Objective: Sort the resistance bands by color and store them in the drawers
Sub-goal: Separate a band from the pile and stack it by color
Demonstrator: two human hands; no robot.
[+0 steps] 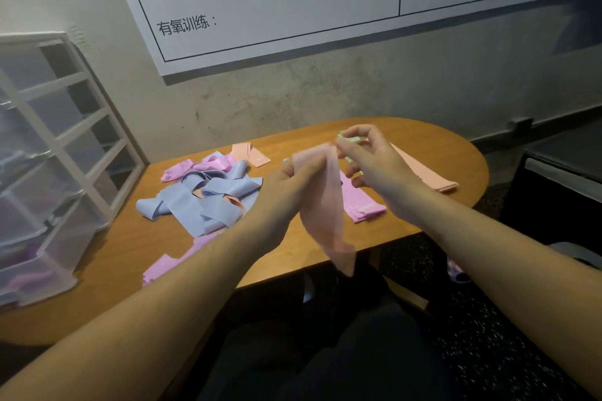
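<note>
**Separating a peach band from a pale green one**

My left hand [294, 182] grips the top of a peach resistance band [325, 205], which hangs down past the near edge of the wooden table [407, 140]. My right hand [368, 156] pinches a pale green band [350, 139] just beside it. I should keep both pinches firm, draw the colours apart, then lay peach on the peach stack [423, 172] at right. Motion blurs the hanging band. The drawer unit [49, 156] at left is cut off, its contents hazy.
</note>
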